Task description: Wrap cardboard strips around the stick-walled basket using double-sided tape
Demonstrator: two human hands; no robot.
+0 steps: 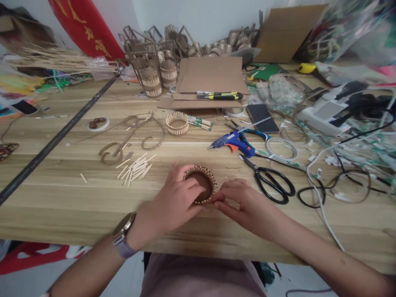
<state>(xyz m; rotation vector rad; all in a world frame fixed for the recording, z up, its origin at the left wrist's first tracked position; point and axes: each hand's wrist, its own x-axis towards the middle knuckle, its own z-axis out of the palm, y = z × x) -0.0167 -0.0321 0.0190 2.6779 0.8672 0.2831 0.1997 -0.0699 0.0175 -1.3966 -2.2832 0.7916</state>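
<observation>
A small round basket point(200, 185) with a brown cardboard bottom and a wall of short wooden sticks rests on the table in front of me. My left hand point(182, 194) is closed around its left side, fingers over the rim and inside. My right hand point(235, 198) meets the basket's lower right edge, thumb and fingertips pinched together there. What the pinch holds is too small to make out; it may be a thin brown strip against the wall. Loose short wooden sticks point(137, 168) lie to the left, and black-handled scissors point(270, 181) lie to the right.
A blue glue gun point(232, 141), a phone point(262, 118) and a tape roll point(281, 148) lie right of centre. Farther back stand another stick ring point(177, 123), cardboard sheets point(213, 74) with cutters, and finished baskets point(150, 80). A white cable point(318, 189) runs down the right.
</observation>
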